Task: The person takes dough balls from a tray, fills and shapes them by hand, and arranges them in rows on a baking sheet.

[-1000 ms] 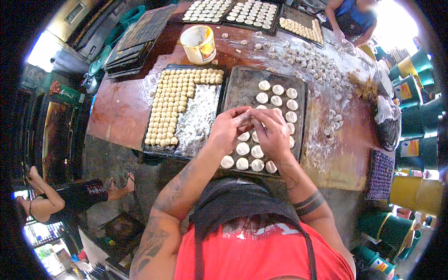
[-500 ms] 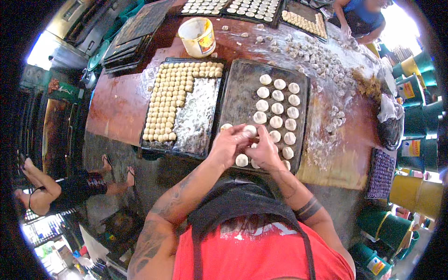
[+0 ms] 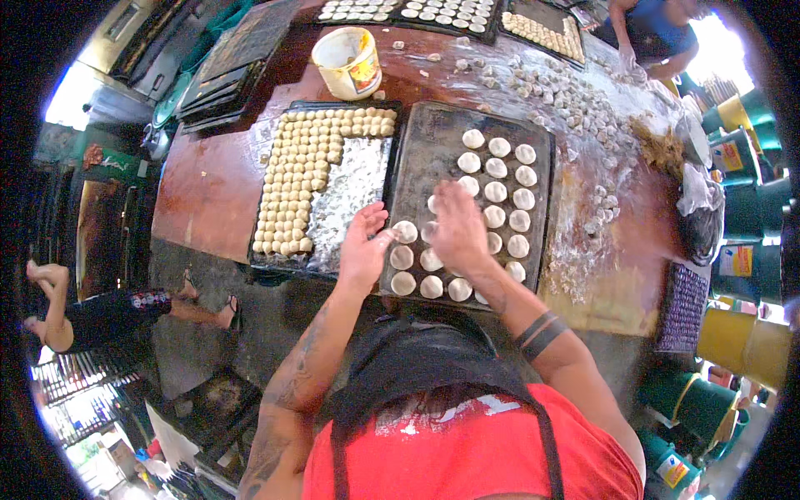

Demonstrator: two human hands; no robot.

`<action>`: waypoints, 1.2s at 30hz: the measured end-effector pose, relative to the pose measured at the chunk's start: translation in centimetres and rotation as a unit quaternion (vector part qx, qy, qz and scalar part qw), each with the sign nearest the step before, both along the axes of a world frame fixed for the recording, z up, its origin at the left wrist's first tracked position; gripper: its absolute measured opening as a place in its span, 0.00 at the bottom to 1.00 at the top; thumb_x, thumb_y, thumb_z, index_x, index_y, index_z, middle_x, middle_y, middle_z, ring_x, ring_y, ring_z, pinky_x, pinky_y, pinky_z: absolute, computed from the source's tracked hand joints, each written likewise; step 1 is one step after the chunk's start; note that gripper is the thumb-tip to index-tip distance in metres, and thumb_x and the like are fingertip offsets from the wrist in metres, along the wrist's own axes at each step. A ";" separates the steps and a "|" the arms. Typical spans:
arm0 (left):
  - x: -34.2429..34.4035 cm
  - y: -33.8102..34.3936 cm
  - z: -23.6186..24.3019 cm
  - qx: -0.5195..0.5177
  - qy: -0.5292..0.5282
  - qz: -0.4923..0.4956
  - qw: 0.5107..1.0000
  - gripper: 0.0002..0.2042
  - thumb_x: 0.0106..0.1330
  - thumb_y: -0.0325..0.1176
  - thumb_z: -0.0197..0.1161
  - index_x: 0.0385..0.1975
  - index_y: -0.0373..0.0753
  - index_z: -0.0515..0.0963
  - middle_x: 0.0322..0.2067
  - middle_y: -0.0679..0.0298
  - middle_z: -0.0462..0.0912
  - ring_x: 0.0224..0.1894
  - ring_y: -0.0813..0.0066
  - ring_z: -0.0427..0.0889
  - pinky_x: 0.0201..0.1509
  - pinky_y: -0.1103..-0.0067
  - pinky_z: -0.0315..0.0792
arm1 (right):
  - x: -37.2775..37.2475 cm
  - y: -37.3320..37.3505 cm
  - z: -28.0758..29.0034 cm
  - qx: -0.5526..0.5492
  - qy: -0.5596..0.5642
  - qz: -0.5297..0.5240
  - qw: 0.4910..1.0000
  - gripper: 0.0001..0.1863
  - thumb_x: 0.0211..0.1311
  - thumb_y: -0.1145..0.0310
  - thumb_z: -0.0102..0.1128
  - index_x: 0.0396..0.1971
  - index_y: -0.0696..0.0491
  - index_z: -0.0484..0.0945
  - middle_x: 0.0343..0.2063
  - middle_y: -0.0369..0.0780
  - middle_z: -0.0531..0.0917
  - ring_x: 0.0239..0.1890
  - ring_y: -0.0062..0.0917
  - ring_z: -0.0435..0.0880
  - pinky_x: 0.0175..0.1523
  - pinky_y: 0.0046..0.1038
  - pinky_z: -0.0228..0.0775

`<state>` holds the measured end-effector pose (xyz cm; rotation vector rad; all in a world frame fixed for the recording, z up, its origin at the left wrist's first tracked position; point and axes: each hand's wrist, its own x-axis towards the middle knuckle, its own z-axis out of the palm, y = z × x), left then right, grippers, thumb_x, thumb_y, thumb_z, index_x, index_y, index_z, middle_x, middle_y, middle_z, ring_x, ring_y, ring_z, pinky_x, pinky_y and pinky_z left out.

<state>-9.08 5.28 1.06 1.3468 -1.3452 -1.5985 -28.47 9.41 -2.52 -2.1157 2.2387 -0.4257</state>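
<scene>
Fingers (image 3: pixel 458 208) over tray (image 3: pixel 433 137) of dough (image 3: pixel 523 198)

Worktable (image 3: pixel 200 192) before you. On it, baking tray (image 3: pixel 425 150) bearing dough rounds (image 3: pixel 519 220), your right hand (image 3: pixel 458 225) over them. Just left, second tray (image 3: pixel 292 265) holding dough balls (image 3: pixel 296 167) and flour (image 3: pixel 346 183); your left hand (image 3: pixel 363 246) by its near right corner. Behind second tray, plastic bucket (image 3: pixel 350 71); farther left, tray stack (image 3: pixel 237 71). Dough lumps (image 3: pixel 575 108) behind and right of baking tray. Three trays (image 3: pixel 537 12) at far side.
</scene>
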 end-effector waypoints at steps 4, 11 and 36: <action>0.1 -0.9 -1.5 0.042 0.058 -0.080 0.994 0.18 0.69 0.23 0.63 0.59 0.35 0.74 0.48 0.61 0.83 0.50 0.75 0.80 0.58 0.77 0.74 | -1.4 -0.6 -0.9 0.007 -0.001 0.143 0.990 0.26 0.58 0.62 0.62 0.58 0.52 0.78 0.60 0.46 0.79 0.64 0.43 0.75 0.70 0.44 0.64; 6.8 -8.0 -4.5 -0.167 -0.284 -0.063 0.942 0.08 0.66 0.30 0.66 0.42 0.36 0.83 0.34 0.54 0.88 0.37 0.63 0.87 0.44 0.69 0.79 | -25.5 9.2 -4.6 0.020 0.082 -0.288 0.954 0.25 0.51 0.74 0.67 0.53 0.52 0.83 0.48 0.46 0.84 0.54 0.41 0.82 0.58 0.39 0.75; -6.6 -2.1 4.4 0.202 0.276 -0.040 0.939 0.16 0.74 0.21 0.56 0.60 0.31 0.73 0.48 0.59 0.83 0.45 0.74 0.84 0.54 0.78 0.81 | -2.1 0.3 9.7 -0.173 -0.251 0.021 0.952 0.15 0.56 0.78 0.68 0.44 0.55 0.82 0.42 0.46 0.83 0.45 0.39 0.84 0.50 0.35 0.79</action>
